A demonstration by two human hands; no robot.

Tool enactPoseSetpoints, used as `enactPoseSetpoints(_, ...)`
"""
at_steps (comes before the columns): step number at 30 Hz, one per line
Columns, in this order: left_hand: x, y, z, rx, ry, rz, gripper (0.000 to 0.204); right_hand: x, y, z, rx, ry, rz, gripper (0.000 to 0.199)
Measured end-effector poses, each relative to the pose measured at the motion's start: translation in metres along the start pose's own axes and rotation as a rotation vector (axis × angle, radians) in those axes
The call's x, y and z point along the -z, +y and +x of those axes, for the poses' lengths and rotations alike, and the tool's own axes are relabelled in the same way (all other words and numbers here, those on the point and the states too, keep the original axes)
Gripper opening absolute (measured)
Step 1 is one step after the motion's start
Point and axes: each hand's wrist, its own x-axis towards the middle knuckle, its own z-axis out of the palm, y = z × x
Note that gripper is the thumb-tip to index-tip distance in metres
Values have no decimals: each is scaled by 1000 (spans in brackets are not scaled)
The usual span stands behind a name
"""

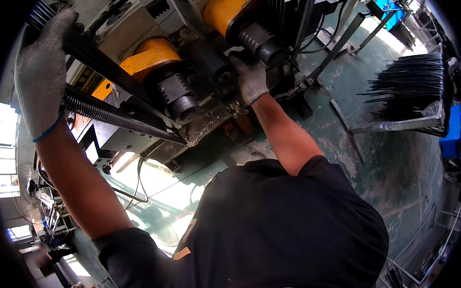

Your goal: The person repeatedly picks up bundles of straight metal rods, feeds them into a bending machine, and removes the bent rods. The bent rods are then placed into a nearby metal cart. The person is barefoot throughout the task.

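My left hand [42, 75], in a pale knit glove with a blue cuff, is raised at the upper left. Its fingers are curled over a bundle of long dark rods [95, 60] that slants down toward the machine. My right hand [252, 80], also gloved, reaches in between the machine's dark rollers; its visible fingers are stretched and apart, with the tips lost in shadow. Beside it lie a dark cylinder [210, 62] and a toothed roller [259, 40] under a yellow housing [230, 10]. Another toothed roller [177, 95] sits below a second yellow housing [152, 55].
A threaded or coiled bar [116, 118] runs along the machine's left front. At the right, a metal rack [399, 125] carries many thin dark rods [408, 85]. A flat metal bar [347, 131] stretches across the worn green floor [396, 173]. A cable [139, 181] hangs near the machine's base.
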Motion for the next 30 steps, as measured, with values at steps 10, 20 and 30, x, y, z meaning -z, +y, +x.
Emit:
enactPoseSetpoints(10, 4, -26, 0, -433, -9, 292, 28, 15, 27, 12, 62, -52, -68, 47)
enactPoseSetpoints(20, 6, -8, 0, 94, -121, -95, 27, 6, 18, 9, -15, -22, 27, 54)
enactPoseSetpoints(30, 38, -1, -1, 146, -135, 34, 36, 8, 26, 0, 23, -2, -79, 19)
